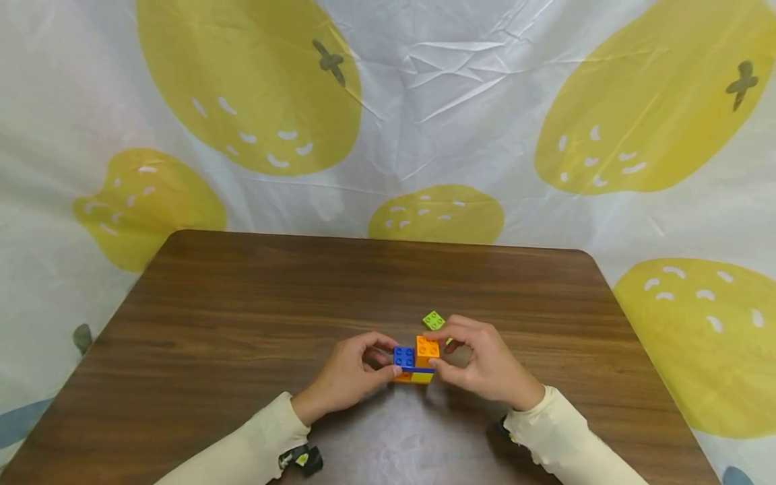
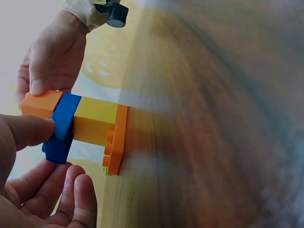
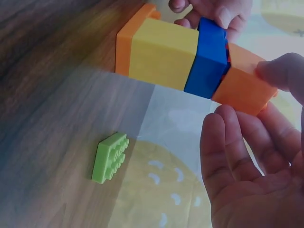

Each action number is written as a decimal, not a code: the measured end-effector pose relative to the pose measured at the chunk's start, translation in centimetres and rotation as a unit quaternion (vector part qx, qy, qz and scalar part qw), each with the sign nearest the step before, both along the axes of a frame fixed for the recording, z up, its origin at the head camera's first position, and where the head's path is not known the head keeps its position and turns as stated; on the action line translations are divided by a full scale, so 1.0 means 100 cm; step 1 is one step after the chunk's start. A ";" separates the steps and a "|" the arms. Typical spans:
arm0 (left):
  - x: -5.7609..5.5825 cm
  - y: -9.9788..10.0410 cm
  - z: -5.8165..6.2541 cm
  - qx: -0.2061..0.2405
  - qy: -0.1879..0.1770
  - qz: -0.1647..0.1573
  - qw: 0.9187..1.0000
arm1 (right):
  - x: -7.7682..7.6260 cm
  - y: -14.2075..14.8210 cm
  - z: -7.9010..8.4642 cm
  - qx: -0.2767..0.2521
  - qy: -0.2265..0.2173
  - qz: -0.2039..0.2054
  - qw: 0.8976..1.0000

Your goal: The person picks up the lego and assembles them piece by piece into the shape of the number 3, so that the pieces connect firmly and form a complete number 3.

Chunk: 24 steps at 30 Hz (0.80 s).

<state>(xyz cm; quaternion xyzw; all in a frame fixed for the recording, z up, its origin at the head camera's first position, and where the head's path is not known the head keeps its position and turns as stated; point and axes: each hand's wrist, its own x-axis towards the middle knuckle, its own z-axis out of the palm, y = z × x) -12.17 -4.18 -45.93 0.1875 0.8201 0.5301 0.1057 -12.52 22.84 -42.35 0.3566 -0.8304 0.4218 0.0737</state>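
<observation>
A small stack of toy building bricks stands on the table. At its bottom lies a flat orange brick (image 3: 124, 50), with a yellow block (image 3: 164, 53) on one end. A long blue brick (image 1: 403, 357) lies across the yellow block. My left hand (image 1: 351, 370) pinches the blue brick's left end between thumb and fingers. On the blue brick's right end sits an orange block (image 1: 427, 349), slightly tilted with a thin gap beneath it in the right wrist view. My right hand (image 1: 485, 360) holds that orange block between thumb and fingers.
A light green brick (image 3: 110, 157) lies on the brown wooden table (image 1: 273, 289), just behind the stack, studs up. Beyond the table's far edge hangs a white cloth (image 1: 424, 135) printed with yellow fruit.
</observation>
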 end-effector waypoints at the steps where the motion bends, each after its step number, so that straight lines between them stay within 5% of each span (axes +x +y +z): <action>1: 0.000 0.000 0.000 0.000 0.001 0.000 1.000 | 0.000 0.000 0.000 0.001 0.003 0.002 1.000; 24: -0.001 0.000 0.000 0.000 0.007 -0.005 1.000 | 0.002 0.001 -0.005 -0.017 -0.030 0.000 0.999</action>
